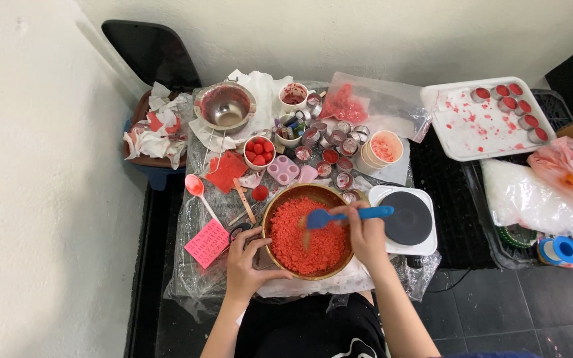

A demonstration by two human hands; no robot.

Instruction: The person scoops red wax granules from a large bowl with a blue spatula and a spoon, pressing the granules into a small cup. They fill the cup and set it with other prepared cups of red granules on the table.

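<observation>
we find the left hand (247, 262) nearest us, fingers curled closed on the near-left rim of the brass bowl (270, 225), wrist low and forearm rising from the lap; the right hand (366, 232) sits at the bowl's right rim, fingers wrapped closed round the handle of the blue spatula (346, 215), whose blade lies in the red granules (306, 238) filling the bowl; the forearm angles in from lower right, wrist bent inward over the rim; we judge the first risk to be granules pushed over the rim onto the plastic sheet (193, 278), since the heap stands close to the edge; the second, the right wrist brushing the small hotplate (407, 219) just beside the bowl, whether hot we cannot tell; the third, the bowl sliding on the slick sheet if the left grip loosens; farther off, the filled tins (336, 162) and the cup of red balls (258, 151) stand crowded, and a wide sweep of the spatula handle could knock them; the white tray (465, 126) lies well apart.
</observation>
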